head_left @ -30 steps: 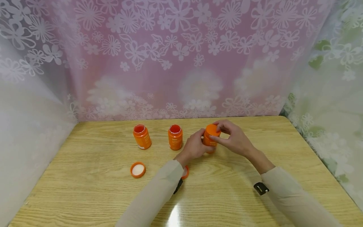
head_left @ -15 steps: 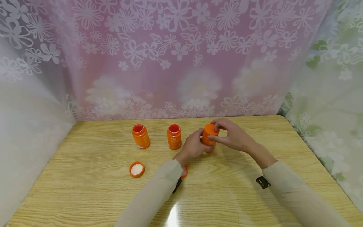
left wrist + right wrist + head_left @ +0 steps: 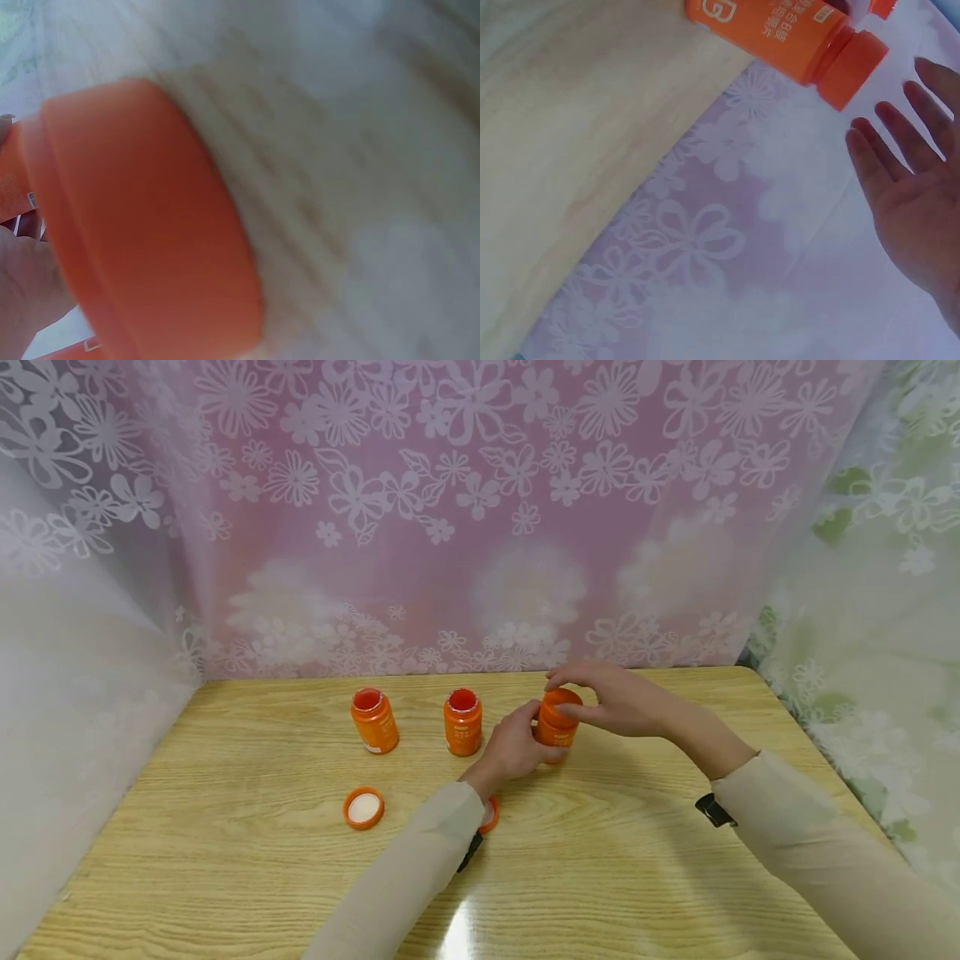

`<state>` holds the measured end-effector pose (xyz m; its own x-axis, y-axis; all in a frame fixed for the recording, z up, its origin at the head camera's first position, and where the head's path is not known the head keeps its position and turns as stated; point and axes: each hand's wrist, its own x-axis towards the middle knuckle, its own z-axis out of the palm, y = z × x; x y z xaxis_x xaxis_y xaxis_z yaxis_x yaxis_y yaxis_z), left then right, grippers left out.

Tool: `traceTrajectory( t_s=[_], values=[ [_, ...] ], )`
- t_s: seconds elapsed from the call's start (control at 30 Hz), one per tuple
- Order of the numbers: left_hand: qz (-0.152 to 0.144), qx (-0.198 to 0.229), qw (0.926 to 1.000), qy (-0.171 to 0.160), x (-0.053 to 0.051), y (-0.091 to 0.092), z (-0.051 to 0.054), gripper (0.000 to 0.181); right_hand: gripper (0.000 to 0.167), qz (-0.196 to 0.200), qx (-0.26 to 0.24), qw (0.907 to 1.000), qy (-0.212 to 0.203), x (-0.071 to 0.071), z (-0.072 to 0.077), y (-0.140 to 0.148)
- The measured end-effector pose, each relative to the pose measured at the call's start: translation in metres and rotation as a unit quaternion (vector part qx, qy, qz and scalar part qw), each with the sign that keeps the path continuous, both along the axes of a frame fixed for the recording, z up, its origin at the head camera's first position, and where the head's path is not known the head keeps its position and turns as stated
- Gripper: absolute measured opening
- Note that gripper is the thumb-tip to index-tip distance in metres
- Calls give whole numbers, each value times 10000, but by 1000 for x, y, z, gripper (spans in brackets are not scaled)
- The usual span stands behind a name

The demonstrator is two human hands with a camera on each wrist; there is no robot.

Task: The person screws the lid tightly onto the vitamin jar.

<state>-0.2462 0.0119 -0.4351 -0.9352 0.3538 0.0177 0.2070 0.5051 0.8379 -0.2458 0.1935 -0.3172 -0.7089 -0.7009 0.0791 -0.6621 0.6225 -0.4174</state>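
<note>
An orange capped bottle (image 3: 557,735) stands upright on the table in the head view, to the right of two uncapped ones. My left hand (image 3: 514,745) grips its body low down. Its orange cap (image 3: 853,69) sits on the neck in the right wrist view. Just above and right of that cap is my right hand (image 3: 922,180), fingers fairly straight and spread, holding nothing. In the head view the right hand (image 3: 618,697) partly overlaps the cap. In the left wrist view a large orange lid (image 3: 150,217) fills the left side, close to the camera, near the left hand (image 3: 30,289).
Two open orange bottles, one at left (image 3: 375,722) and one in the middle (image 3: 463,727), stand in the row. A lid (image 3: 364,808) lies inner side up in front of the left one. Another lid (image 3: 490,815) is partly hidden by my left forearm. Floral curtains surround the wooden table (image 3: 225,860).
My right hand's fingers were curled around the cap; now they have straightened and come off it. The right forearm has swung outward to the right. The left hand keeps its grip.
</note>
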Motion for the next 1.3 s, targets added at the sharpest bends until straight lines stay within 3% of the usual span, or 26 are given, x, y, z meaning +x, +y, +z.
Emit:
traceTrajectory(
  t_s=[0.17,0.4,0.7,0.83,1.0,1.3],
  values=[
    [23,5,10000,2,1,1,1,56,40,306,477,9983,-108,-6,4,-3],
    [22,-4,10000,12,1,1,0,57,29,652,544,9959,-302,-11,5,-5],
    [1,-38,10000,19,-1,1,-2,58,32,904,917,9904,-509,-13,15,-11],
    [6,-45,10000,38,-1,0,-2,60,33,800,1149,9893,-397,-12,16,-15],
    [28,-33,10000,31,0,0,-2,58,32,330,1484,9883,-79,-10,12,-21],
    [34,-40,10000,65,-1,1,-3,54,29,-260,1627,9861,199,-2,11,-30]
  ],
)
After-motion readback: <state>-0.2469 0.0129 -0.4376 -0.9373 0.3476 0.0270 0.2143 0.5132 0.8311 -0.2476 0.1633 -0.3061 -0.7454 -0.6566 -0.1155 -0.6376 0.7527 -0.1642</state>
